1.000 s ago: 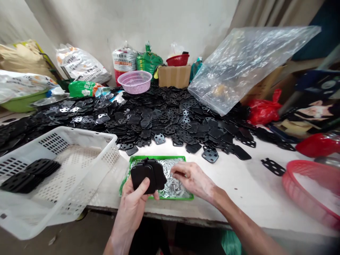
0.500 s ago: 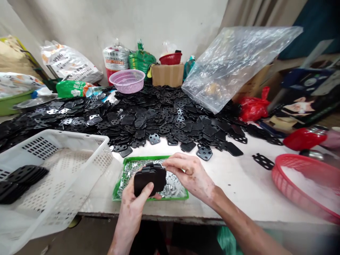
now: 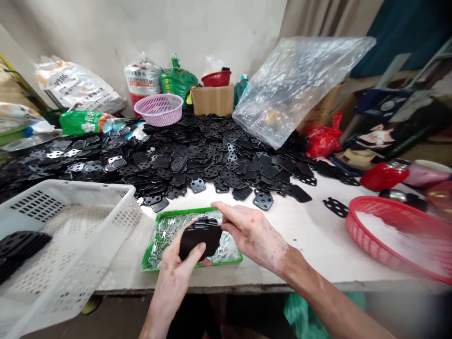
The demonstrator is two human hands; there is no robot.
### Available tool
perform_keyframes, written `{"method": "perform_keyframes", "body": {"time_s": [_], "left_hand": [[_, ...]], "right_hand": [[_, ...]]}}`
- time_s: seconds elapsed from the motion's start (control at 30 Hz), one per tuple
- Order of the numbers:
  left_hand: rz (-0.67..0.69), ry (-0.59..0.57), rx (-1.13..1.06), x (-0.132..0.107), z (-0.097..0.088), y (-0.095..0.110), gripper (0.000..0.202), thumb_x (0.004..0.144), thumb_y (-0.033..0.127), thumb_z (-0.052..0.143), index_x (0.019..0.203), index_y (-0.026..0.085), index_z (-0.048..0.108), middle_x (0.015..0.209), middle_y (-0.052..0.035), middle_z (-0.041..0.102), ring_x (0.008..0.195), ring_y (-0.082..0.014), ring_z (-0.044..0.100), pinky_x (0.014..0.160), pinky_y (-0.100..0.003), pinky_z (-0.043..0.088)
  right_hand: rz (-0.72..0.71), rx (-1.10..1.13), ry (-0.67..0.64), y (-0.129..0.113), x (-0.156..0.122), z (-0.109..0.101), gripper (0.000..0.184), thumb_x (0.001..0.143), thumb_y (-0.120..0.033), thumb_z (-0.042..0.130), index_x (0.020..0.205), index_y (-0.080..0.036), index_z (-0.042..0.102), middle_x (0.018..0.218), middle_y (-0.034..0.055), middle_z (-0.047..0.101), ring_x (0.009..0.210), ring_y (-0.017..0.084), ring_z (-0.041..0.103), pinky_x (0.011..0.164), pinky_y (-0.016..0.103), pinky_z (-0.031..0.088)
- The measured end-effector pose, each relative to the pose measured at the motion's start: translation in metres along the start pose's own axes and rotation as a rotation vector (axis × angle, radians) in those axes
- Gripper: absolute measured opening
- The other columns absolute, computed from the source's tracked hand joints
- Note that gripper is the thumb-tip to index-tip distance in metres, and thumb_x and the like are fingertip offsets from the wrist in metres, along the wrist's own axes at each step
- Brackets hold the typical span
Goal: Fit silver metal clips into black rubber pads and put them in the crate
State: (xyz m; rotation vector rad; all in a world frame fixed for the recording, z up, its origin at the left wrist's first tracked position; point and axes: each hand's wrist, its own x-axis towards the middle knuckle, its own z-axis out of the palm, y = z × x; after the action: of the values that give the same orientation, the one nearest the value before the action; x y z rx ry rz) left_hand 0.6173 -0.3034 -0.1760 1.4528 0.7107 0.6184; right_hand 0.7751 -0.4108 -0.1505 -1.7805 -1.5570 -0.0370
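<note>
My left hand (image 3: 174, 270) grips a small stack of flat black plates (image 3: 199, 242), thumb across the front face and fingers behind. The plates stand on edge, with tabs showing along the top. At the stack's upper right corner is my right hand (image 3: 252, 230), its index finger stretched out and the other fingers bent in; anything small between its fingertips is hidden. Both hands are above a shallow green tray (image 3: 150, 263) of small silvery metal pins (image 3: 169, 230).
A wide heap of black plates (image 3: 183, 165) covers the table's back. At left, a white plastic crate (image 3: 102, 245) contains stacked plates. A red mesh basket (image 3: 367, 249) with white material stands right. Behind are a pink basket (image 3: 158, 110), cardboard box (image 3: 213, 101) and clear plastic bag (image 3: 282, 94).
The view has swung slightly right. My right hand has turned, its index finger now reaching over the stack's upper right corner. My left hand keeps its grip on the stack.
</note>
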Motion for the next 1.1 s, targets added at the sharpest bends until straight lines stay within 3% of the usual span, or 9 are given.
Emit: {"method": "perform_keyframes", "body": {"time_s": [0.13,0.4,0.6,0.77,0.97,1.1], "left_hand": [[-0.037,-0.082,0.020,0.003,0.000,0.002,0.050,0.075,0.041,0.073,0.119,0.019,0.064,0.107,-0.0078,0.072,0.082,-0.0262,0.070,0.062,-0.033,0.060],[-0.076,-0.220,-0.055,0.007,0.004,0.004,0.030,0.079,0.035,0.071,0.104,0.019,0.068,0.096,-0.0041,0.067,0.079,-0.0225,0.064,0.061,-0.035,0.059],[-0.083,-0.240,-0.151,0.007,0.006,-0.006,0.023,0.079,0.031,0.072,0.098,0.018,0.070,0.096,-0.0056,0.067,0.079,-0.0214,0.062,0.058,-0.032,0.057],[-0.123,-0.292,-0.212,0.006,0.011,0.000,0.021,0.079,0.032,0.071,0.092,0.016,0.070,0.091,-0.0069,0.066,0.076,-0.0213,0.060,0.056,-0.033,0.056],[-0.123,-0.342,-0.124,0.010,0.012,0.003,0.022,0.081,0.032,0.071,0.097,0.017,0.069,0.091,-0.0057,0.065,0.079,-0.0226,0.061,0.058,-0.035,0.057],[-0.123,-0.337,-0.137,0.010,0.014,0.003,0.021,0.081,0.031,0.071,0.097,0.018,0.069,0.090,-0.0049,0.065,0.079,-0.0216,0.061,0.058,-0.031,0.055]], "right_hand": [[-0.037,-0.068,0.021,-0.002,-0.003,-0.007,0.046,0.087,-0.003,0.047,0.132,-0.011,0.052,0.086,0.0086,0.068,0.075,0.018,0.062,0.070,0.028,0.049],[0.077,-0.005,-0.039,-0.002,-0.009,-0.015,0.048,0.084,0.000,0.048,0.128,-0.018,0.053,0.079,0.0015,0.065,0.068,0.014,0.059,0.064,0.023,0.045],[0.044,-0.019,-0.024,-0.001,-0.009,-0.018,0.047,0.083,0.000,0.050,0.126,-0.020,0.055,0.090,0.0051,0.068,0.078,0.016,0.063,0.071,0.024,0.047],[0.008,-0.047,-0.023,-0.002,-0.009,-0.021,0.046,0.083,0.000,0.051,0.125,-0.020,0.054,0.087,0.0043,0.068,0.076,0.016,0.062,0.070,0.024,0.047],[-0.028,-0.209,-0.100,-0.005,-0.009,-0.026,0.046,0.082,0.001,0.047,0.126,-0.012,0.052,0.082,0.0064,0.065,0.075,0.019,0.058,0.069,0.028,0.046],[-0.092,-0.258,-0.050,-0.005,-0.011,-0.024,0.044,0.081,-0.001,0.046,0.123,-0.008,0.055,0.080,0.0080,0.063,0.075,0.021,0.056,0.070,0.031,0.046]]}}
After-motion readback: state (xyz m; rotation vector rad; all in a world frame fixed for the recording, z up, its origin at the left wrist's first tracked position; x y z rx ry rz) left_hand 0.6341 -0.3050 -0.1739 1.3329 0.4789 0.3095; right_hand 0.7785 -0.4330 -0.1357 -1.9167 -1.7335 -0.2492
